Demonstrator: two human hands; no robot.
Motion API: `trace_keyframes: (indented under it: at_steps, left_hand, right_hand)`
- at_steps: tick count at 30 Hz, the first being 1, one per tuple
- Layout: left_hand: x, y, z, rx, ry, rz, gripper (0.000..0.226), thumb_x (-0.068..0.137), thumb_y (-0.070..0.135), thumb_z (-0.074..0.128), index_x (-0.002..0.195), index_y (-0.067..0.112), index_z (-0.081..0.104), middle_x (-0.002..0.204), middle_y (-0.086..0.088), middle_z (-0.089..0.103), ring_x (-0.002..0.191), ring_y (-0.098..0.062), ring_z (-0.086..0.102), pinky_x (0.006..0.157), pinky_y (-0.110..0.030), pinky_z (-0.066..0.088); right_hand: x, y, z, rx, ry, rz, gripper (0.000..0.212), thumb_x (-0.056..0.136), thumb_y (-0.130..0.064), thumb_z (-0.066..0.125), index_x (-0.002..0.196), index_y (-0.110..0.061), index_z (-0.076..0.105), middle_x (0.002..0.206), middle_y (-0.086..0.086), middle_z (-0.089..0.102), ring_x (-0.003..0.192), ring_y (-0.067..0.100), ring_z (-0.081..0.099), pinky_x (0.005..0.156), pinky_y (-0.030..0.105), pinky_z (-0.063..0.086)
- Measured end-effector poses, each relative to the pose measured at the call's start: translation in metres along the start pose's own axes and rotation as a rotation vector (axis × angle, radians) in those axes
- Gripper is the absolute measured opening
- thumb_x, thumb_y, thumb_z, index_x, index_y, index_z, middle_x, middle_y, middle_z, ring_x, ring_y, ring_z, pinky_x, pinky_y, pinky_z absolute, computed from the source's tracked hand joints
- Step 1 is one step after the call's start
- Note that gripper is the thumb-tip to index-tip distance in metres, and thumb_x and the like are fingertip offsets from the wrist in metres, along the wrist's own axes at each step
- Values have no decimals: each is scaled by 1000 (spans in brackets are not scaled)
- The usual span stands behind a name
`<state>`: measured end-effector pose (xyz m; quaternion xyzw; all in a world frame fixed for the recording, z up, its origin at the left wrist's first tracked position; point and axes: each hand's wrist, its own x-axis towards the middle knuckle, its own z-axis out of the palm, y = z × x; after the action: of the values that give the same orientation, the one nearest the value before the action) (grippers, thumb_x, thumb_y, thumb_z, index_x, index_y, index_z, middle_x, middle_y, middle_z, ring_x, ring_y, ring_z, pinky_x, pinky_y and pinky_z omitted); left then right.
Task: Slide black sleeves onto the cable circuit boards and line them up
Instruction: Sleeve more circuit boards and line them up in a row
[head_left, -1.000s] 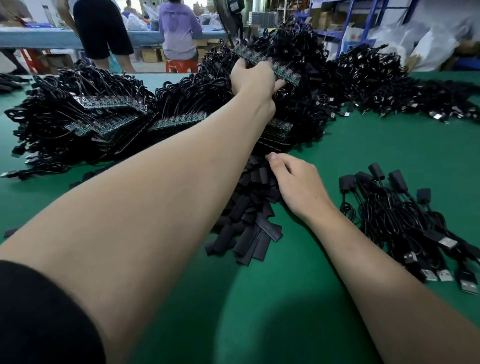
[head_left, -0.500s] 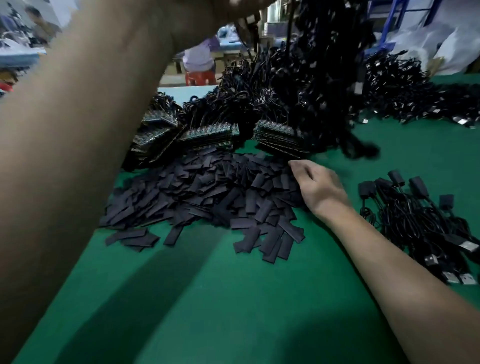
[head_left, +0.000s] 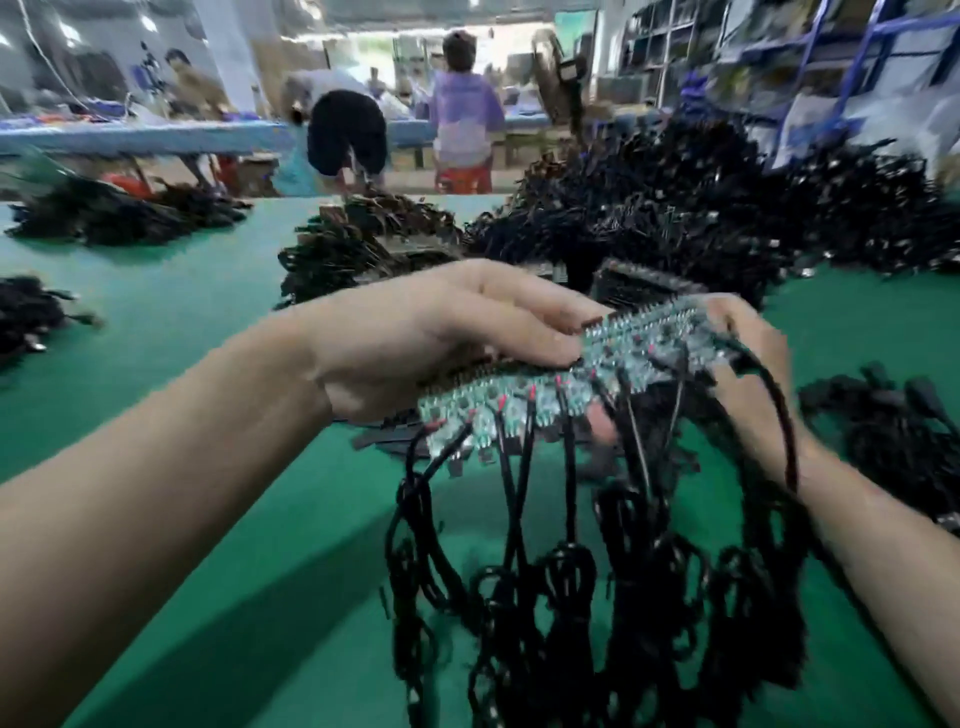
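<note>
**Inspector:** Surface and stock?

**Assessor:** Green table (head_left: 182, 322). On its far right is a large heap of black cables (head_left: 675, 208), well apart from both hands.

**Inspector:** The work in hand?

**Assessor:** A row of circuit boards (head_left: 571, 374), held clear above the table. Its long axis runs from near-left to far-right across the person. Hanging cables (head_left: 545, 571) leave the near long edge and drop in loops toward the person. The far edge looks free, though blur hides the detail.

**Inspector:** Hands?

**Assessor:** The left hand (head_left: 441, 332) clamps the left end, fingers laid over the top face, thumb out of sight below. The right hand (head_left: 748, 353) grips the right end, fingers curled underneath. Both are taken up with the row.

**Inspector:** Sleeves?

**Assessor:** A few black sleeves (head_left: 384, 441) lie flat on the table directly under the left end of the row, partly hidden by it. No board appears to wear one yet, though it is too blurred to be certain.

**Inspector:** What does the coming move turn on?

**Assessor:** In my judgement, on that below-and-left position. The sleeves sit beneath the row and nearest the left hand, so one hand would have to let go and reach down. A sleeve would then need to meet its board from the free far edge — across the row's long axis, not from the cable side.
</note>
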<state>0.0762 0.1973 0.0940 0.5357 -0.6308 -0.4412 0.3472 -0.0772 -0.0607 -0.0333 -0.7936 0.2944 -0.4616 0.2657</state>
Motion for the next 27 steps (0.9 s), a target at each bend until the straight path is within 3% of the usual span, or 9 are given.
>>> trace_keyframes:
  at_steps: [3, 6, 8, 10, 12, 15, 19, 23, 27]
  left_hand:
    - [-17, -14, 0, -80, -41, 3, 31, 99, 4, 53, 126, 6, 68, 111, -3, 77, 103, -9, 71, 95, -17, 48]
    - [-21, -24, -9, 22, 67, 6, 33, 101, 14, 57, 130, 24, 68, 107, 2, 78, 97, -6, 71, 85, -13, 52]
    - [-20, -31, -11, 136, 166, -4, 31, 99, 20, 62, 129, 24, 70, 96, 10, 77, 82, -1, 66, 75, -11, 50]
    - [-21, -38, -7, 167, 274, -1, 26, 95, 25, 68, 120, 23, 75, 84, 11, 75, 70, 1, 57, 66, -9, 44]
    - [-22, -48, -6, 172, 402, -7, 22, 90, 36, 71, 109, 27, 78, 83, 1, 76, 70, -3, 57, 67, -15, 44]
    - [-33, -64, -7, 140, 514, -119, 33, 83, 56, 68, 99, 28, 78, 74, 1, 67, 64, -9, 57, 59, -17, 44]
    - [-52, -83, -7, 157, 388, -202, 42, 81, 57, 67, 91, 17, 77, 75, 4, 74, 68, -11, 64, 68, -19, 54]
    - [-56, -96, -7, 272, 442, -214, 23, 84, 40, 76, 87, 17, 75, 75, -2, 77, 69, -14, 71, 70, -21, 53]
    - [-60, -106, 0, -131, 407, -178, 24, 87, 30, 74, 90, 7, 70, 81, -12, 76, 68, -20, 74, 65, -28, 58]
  right_hand:
    - [4, -40, -7, 250, -2, 119, 41, 109, -44, 36, 89, -25, 67, 79, -2, 68, 70, 12, 61, 74, 31, 47]
    - [-7, -98, -19, 457, -483, 173, 67, 95, -71, 32, 88, -22, 77, 80, 0, 75, 67, 6, 66, 61, 22, 50]
    - [-24, -123, -21, 289, -707, 126, 70, 85, -86, 35, 100, -33, 78, 98, -8, 78, 81, 1, 70, 69, 22, 51]
    - [-42, -139, -22, 156, -773, 35, 57, 83, -84, 50, 107, -38, 72, 94, -15, 77, 80, 4, 70, 73, 25, 53]
    - [-51, -146, -23, 231, -786, 101, 37, 86, -61, 69, 104, -29, 69, 78, -8, 77, 60, 10, 68, 56, 24, 51]
    - [-61, -138, -21, 424, -667, 292, 31, 79, -31, 75, 99, -10, 65, 69, 7, 75, 52, 13, 67, 47, 21, 52]
    - [-85, -121, -10, 484, -484, 505, 38, 78, -28, 78, 108, -9, 64, 74, 17, 75, 61, 21, 68, 51, 26, 55]
    - [-101, -116, 1, 448, -376, 529, 23, 91, -17, 74, 108, -6, 63, 79, 22, 76, 64, 23, 73, 55, 26, 60]
    - [-114, -118, 11, 451, -332, 533, 19, 92, -15, 73, 105, -7, 63, 79, 21, 76, 65, 21, 75, 52, 23, 57]
